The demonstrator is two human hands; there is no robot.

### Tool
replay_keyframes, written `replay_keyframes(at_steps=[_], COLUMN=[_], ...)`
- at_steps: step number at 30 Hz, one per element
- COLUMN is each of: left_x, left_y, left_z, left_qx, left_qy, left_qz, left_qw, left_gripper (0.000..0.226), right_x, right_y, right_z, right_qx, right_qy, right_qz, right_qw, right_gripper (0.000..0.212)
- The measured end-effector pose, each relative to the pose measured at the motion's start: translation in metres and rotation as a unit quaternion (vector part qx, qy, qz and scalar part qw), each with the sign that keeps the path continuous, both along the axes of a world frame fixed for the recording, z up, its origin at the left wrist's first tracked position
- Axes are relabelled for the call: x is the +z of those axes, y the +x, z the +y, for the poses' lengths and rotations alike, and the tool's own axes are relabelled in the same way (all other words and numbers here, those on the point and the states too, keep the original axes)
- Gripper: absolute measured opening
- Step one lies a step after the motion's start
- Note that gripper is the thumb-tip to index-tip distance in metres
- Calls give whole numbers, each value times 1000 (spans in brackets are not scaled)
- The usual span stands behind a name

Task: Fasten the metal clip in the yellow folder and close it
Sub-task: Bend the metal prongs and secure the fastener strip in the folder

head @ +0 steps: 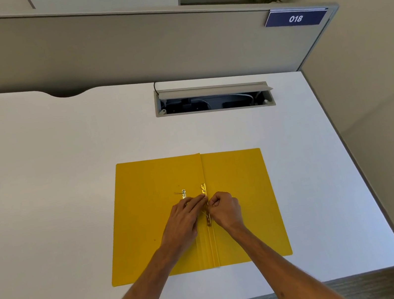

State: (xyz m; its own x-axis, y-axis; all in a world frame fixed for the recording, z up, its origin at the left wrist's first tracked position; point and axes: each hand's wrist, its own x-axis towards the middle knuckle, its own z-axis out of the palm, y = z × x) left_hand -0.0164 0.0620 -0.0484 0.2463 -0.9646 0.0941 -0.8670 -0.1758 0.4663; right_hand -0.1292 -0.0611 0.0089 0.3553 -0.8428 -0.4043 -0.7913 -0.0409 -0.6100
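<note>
A yellow folder (239, 189) lies open and flat on the white desk (41, 188). Along its spine runs a brass metal clip (204, 190), partly covered by my hands. A second loose brass piece (183, 193) lies on the left leaf, just left of the spine. My left hand (184, 219) rests on the left leaf with its fingertips pressed onto the clip at the spine. My right hand (225, 208) is curled, and its fingers pinch a thin prong of the clip. The middle of the clip is hidden under both hands.
An open cable tray (213, 99) with a raised lid is sunk into the desk behind the folder. A grey partition (121, 44) with a blue "018" sign (296, 18) closes off the back. The desk's front edge runs just below the folder.
</note>
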Motion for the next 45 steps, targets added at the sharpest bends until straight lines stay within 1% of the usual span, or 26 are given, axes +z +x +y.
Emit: replay_keyframes(at_steps=[2, 4, 11, 13, 15, 17, 20, 22, 24, 27, 29, 32, 37, 39, 45], left_x=[-2, -2, 2, 0, 0, 2, 4, 5, 6, 8, 9, 11, 15, 16, 17], left_y=[0, -1, -5, -4, -2, -1, 1, 2, 2, 1, 0, -2, -5, -4, -6], left_z=[-1, -1, -4, -3, -3, -5, -5, -4, -2, -3, -3, -3, -5, -5, -4], left_qx=[-2, -3, 7, 6, 3, 0, -9, -13, -14, -14, -12, -2, 9, 8, 12], left_qy=[0, -3, 7, 10, 14, 20, 17, 13, 13, 23, 30, 34, 47, 53, 62], left_qz=[-12, -23, -49, -53, -54, -51, -52, -55, -52, -50, -51, -52, -48, -47, -48], left_qw=[1000, 1000, 999, 999, 998, 999, 998, 998, 998, 998, 998, 998, 998, 997, 997], left_gripper=[74, 69, 50, 49, 48, 48, 48, 51, 53, 50, 46, 45, 46, 47, 52], right_x=[-1, -2, -7, -8, -9, -7, -3, 0, 0, -3, -7, -10, -11, -12, -19], right_y=[-1, -3, -9, -11, -17, -26, -41, -45, -46, -45, -46, -53, -60, -59, -62], right_z=[1, 2, -2, -3, -4, -3, 6, 14, 21, 28, 32, 36, 51, 56, 60], right_qx=[-2, -9, -8, 5, 36, 101, 234, 268, 261, 221, 193, 154, 132, 136, 205], right_qy=[-6, -9, 1, 6, -6, -50, -140, -179, -200, -225, -227, -224, -244, -250, -290], right_qz=[3, 3, -8, -23, -38, -32, 5, 21, 15, -3, -2, -4, -4, -7, 7], right_qw=[1000, 1000, 1000, 1000, 999, 993, 962, 946, 944, 949, 955, 962, 961, 959, 935], right_gripper=[7, 4, 5, 4, 7, 13, 25, 33, 31, 13, 6, 6, 6, 4, 7])
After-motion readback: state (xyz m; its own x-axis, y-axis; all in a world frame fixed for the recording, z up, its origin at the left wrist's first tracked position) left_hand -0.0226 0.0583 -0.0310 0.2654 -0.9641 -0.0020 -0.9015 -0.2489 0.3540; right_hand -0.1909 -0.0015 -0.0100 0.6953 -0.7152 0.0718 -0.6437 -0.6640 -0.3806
